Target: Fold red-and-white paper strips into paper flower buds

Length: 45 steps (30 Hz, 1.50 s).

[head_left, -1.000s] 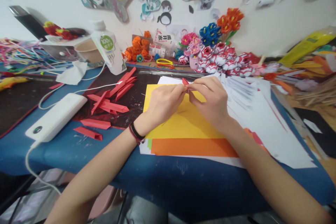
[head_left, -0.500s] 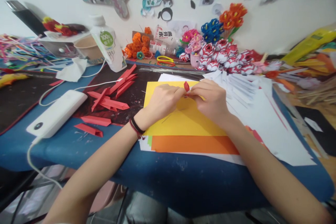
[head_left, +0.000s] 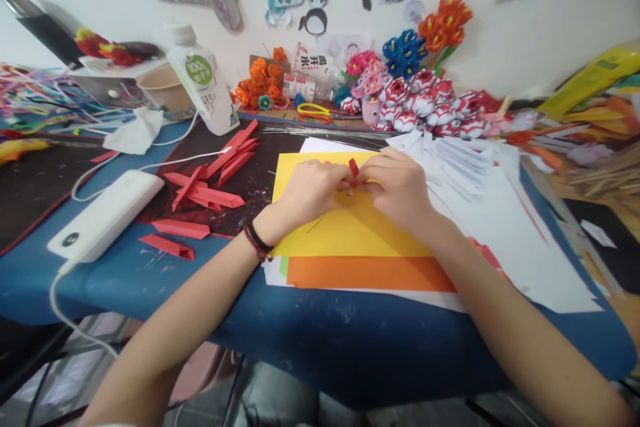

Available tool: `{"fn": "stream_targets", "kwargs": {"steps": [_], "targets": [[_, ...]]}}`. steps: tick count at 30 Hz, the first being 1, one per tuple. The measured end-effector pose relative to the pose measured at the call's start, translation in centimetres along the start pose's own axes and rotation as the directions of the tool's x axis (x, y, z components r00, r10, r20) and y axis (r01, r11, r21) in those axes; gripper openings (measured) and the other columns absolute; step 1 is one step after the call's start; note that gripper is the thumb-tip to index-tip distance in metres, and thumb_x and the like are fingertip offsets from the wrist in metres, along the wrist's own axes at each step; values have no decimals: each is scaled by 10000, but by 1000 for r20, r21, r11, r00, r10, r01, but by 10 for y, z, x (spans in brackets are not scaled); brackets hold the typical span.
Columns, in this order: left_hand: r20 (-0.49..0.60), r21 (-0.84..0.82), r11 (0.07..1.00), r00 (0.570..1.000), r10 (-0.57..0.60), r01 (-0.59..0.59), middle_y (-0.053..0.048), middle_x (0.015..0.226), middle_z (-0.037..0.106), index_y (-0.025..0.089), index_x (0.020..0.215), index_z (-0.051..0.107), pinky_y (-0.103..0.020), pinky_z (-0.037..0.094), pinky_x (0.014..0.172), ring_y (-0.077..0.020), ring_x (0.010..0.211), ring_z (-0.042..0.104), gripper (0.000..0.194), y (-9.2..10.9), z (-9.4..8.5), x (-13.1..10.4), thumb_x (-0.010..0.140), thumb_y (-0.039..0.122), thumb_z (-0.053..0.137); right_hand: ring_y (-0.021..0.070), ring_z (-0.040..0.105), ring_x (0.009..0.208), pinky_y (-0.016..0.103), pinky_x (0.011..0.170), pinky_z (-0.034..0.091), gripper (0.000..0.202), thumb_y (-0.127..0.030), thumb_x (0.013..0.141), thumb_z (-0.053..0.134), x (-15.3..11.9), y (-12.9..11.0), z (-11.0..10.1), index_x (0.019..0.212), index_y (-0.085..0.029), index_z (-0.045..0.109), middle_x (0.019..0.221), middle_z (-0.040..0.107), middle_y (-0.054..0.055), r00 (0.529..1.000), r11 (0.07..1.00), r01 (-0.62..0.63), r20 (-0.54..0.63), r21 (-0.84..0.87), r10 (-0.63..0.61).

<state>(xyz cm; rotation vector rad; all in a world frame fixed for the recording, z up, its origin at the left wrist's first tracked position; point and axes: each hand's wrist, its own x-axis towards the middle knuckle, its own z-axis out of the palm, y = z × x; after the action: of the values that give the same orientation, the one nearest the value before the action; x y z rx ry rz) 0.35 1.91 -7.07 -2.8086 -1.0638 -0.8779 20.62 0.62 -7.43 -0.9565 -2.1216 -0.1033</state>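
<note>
Over a yellow paper sheet (head_left: 360, 233), my left hand (head_left: 317, 190) and my right hand (head_left: 397, 187) meet fingertip to fingertip. Both are closed on a small piece of red paper (head_left: 354, 167), whose curled top sticks up between them; its lower part is mostly hidden by my fingers. Beneath the yellow sheet lie an orange sheet (head_left: 370, 272) and white paper. Several folded red paper strips (head_left: 215, 195) lie left of my left hand on a dark mat (head_left: 260, 177).
A white power bank (head_left: 107, 213) with a cable lies at left, with a white bottle (head_left: 203, 83) behind it. Thin wires (head_left: 325, 134), yellow-handled scissors (head_left: 313, 111) and red-and-white paper flowers (head_left: 425, 103) line the back. White paper strips (head_left: 460, 170) spread at right.
My fingers have shifted slightly around the red paper piece, which stays held between both hands. The left fingers look more curled now. The whole view has moved a little.
</note>
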Motion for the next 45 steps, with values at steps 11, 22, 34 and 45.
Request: {"fn": "stream_targets", "kwargs": {"steps": [11,22,34,45], "targets": [[-185,-20,998,980,-66,63,-51,892,725,175,975,693,-284,460,732,-176,836,635,182,4,4,2,1033,266,546,241,569,807,380,709,422,135,-133,885,644,4,-3,-1,802,-232,683,790,673,35,973,982,-188,-131,22,190],[-222,-146,981,963,-155,124,-33,846,705,189,900,660,-318,424,745,-198,842,562,122,5,0,3,993,194,582,235,581,899,379,781,459,146,-261,1001,590,3,-2,5,873,-222,648,933,653,60,980,983,-158,-105,92,168],[-69,-358,920,978,-198,161,-39,1022,699,192,847,590,-377,405,961,-193,995,618,134,6,-4,10,925,84,583,204,549,915,361,765,476,329,-480,1018,559,5,-4,2,822,-218,592,1005,503,56,973,875,-220,35,431,228],[-100,-461,885,987,-130,70,-31,995,707,200,836,585,-368,407,986,-181,991,632,136,14,-12,11,910,88,609,190,546,833,354,684,453,254,-368,981,621,8,-5,-5,784,-208,631,940,488,49,974,939,-172,-90,297,207]]}}
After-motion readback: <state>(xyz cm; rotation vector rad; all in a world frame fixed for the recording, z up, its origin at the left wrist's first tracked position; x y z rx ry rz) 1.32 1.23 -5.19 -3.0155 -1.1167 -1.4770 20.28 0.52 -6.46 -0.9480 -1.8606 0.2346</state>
